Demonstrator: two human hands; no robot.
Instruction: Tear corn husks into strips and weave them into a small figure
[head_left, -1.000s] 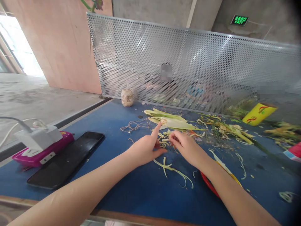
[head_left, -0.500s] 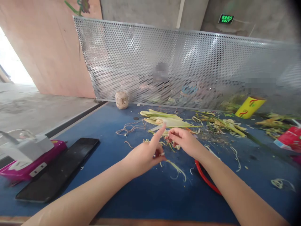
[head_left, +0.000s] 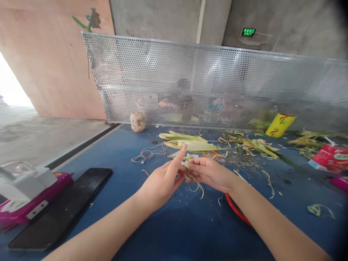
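My left hand [head_left: 160,185] and my right hand [head_left: 212,172] meet over the middle of the blue table. Between their closed fingers is a small bundle of pale green husk strips [head_left: 187,164], largely covered by the fingers. Thin loose strands [head_left: 200,188] hang from it below my right fingertips. My left thumb points up along the bundle's near side, while the right thumb and fingers pinch it from the right. Just beyond the hands lie long pale green husk leaves [head_left: 201,145]. Under my right forearm a curved red edge [head_left: 236,209] shows; the rest is hidden.
On the left are a black phone [head_left: 62,206] and a magenta power strip [head_left: 35,203] with a white charger [head_left: 27,181]. Twine [head_left: 148,155], a wrapped roll [head_left: 137,122], husk scraps [head_left: 252,145], a yellow roll [head_left: 280,125] and a red carton [head_left: 330,157] lie around. A perforated metal screen [head_left: 163,79] stands behind.
The hands have come together, and both now hold the husk bundle. The dangling strands moved up and left with it. My view has shifted slightly.
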